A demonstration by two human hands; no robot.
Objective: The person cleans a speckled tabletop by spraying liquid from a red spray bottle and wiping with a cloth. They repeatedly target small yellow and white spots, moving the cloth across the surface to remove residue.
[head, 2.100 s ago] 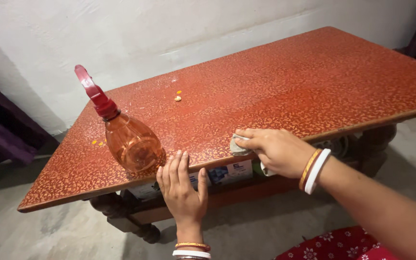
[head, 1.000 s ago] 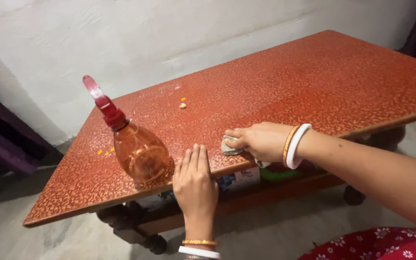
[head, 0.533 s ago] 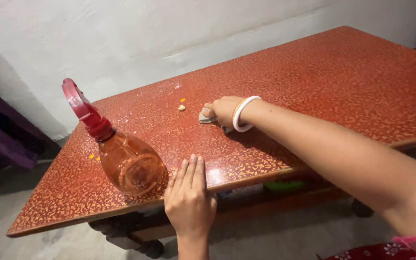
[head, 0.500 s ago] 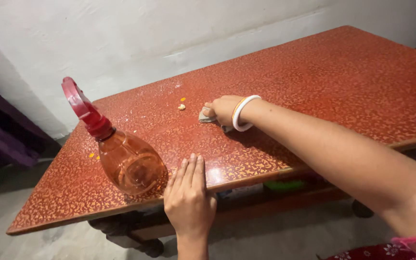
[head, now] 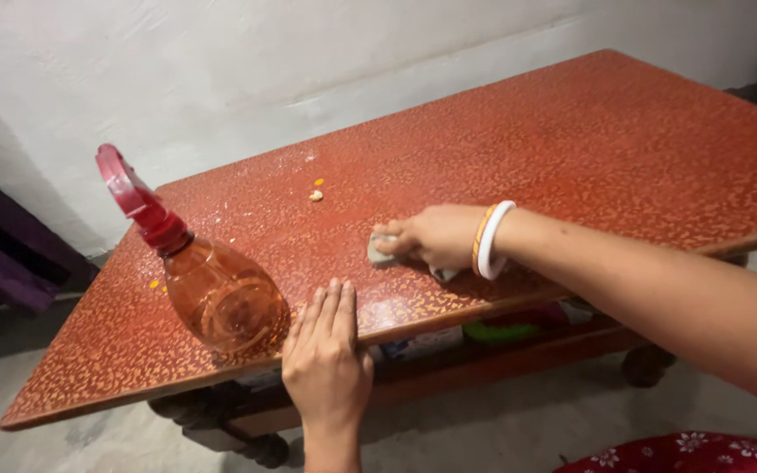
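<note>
Your right hand (head: 435, 235) presses a small grey wiping cloth (head: 382, 250) flat on the red, gold-flecked wooden tabletop (head: 624, 140), fingers closed over it; your left hand (head: 326, 355) lies open and flat on the near edge, holding nothing. Just at its 10 o'clock stands an orange plastic spray bottle with a red trigger (head: 212, 285). Judging by the sheen, wiping is partway: pale crumbs (head: 315, 194) remain at the cloth's 11 o'clock. Beyond, a whitewashed wall (head: 221, 61); below, grey floor (head: 501, 429)

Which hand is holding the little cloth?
The right hand, with bangles on its wrist, presses the grey cloth. The left hand lies flat and empty on the table edge.
</note>
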